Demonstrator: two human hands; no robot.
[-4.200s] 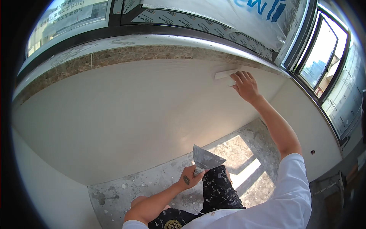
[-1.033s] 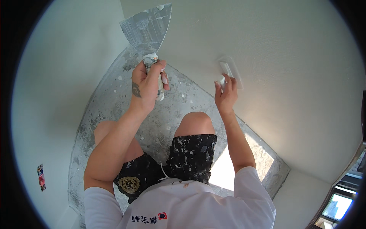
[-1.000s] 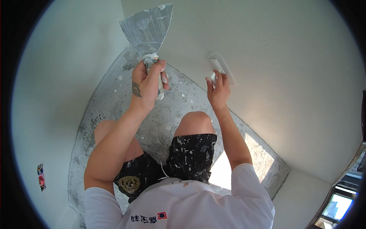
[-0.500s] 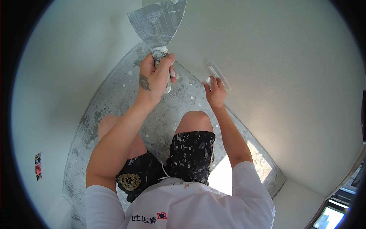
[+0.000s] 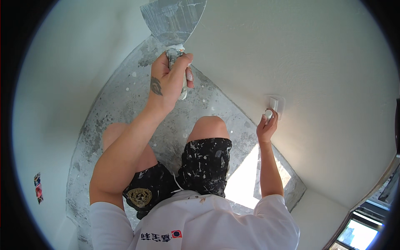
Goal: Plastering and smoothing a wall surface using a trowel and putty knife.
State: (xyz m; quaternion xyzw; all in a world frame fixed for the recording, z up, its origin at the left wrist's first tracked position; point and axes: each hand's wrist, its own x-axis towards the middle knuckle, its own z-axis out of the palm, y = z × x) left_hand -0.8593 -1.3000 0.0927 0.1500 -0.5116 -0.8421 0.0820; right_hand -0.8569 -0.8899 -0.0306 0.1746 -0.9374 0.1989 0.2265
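Scraper (image 5: 174, 33) at upper centre, trowel (image 5: 275, 104) at right
Left hand (image 5: 167, 81) grasps scraper, blade (image 5: 173, 20) above it; right hand (image 5: 267, 128) grasps trowel

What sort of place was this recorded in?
Probably an unfinished indoor room: it has a bare grey floor, concrete by its look, spotted with white, an off-white wall, and a fan-shaped grey metal scraper in the left hand.

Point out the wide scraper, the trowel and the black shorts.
Wide scraper (image 5: 174, 23): head view, middle of its metal blade.
Trowel (image 5: 273, 102): head view, pale strip on the back of its plate.
Black shorts (image 5: 205, 166): head view, the person's right leg of them.
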